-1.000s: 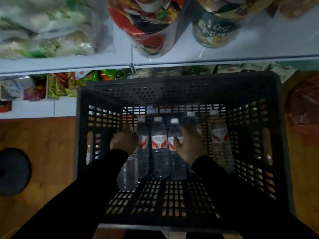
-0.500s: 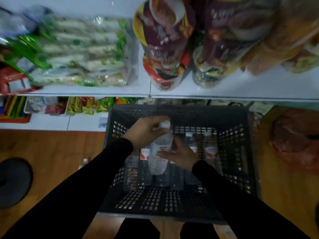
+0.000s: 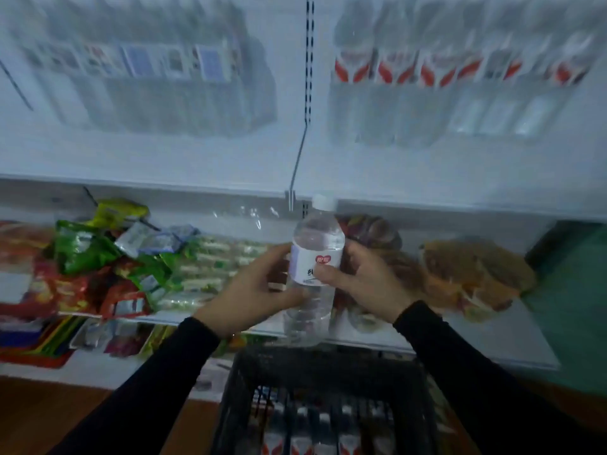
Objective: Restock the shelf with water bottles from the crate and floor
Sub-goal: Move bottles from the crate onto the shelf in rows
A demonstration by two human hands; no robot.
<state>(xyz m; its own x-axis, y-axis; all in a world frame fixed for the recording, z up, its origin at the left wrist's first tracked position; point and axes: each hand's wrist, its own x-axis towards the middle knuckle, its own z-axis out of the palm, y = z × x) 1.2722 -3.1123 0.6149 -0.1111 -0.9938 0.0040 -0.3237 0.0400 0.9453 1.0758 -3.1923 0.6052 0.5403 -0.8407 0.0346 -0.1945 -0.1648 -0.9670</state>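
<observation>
left hand: grip closed, raised | right hand: grip closed, raised | sleeves black

We see a bottle between both hands above the crate, below the shelf edge; more bottles stand at the shelf's back right.

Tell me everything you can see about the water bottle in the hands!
The water bottle is clear plastic with a white screw cap on top and a white label bearing a small red heart-shaped logo. It looks full and sealed. It stands nearly upright in the air, above the black crate and in front of the snack shelf. The left hand grips its lower body, and the right hand holds the label side, thumb across the label.
</observation>
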